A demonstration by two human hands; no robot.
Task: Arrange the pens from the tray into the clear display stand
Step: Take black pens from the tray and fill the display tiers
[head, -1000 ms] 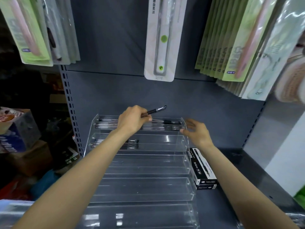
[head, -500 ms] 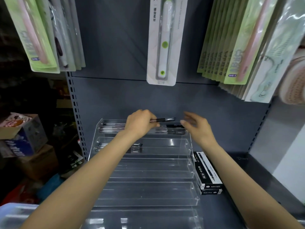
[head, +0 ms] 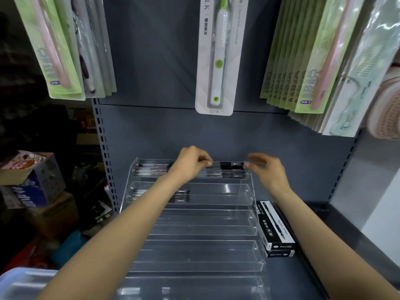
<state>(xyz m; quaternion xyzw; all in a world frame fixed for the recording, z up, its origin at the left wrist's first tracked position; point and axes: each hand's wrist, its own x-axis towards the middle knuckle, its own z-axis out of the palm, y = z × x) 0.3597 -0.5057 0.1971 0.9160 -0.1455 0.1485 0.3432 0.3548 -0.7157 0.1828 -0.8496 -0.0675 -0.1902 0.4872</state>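
Lowered pen (head: 225,164) from a raised tilt a second ago to flat over top tier of clear stand (head: 249,191), so placing nearly done. Left hand (head: 190,163) pinched on its left end; right hand (head: 265,169) loosely curled at cap end, holding nothing, contact unclear.

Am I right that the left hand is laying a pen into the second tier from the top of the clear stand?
Not quite. The head view shows the left hand laying the pen into the top tier of the clear stand, not the second tier from the top.
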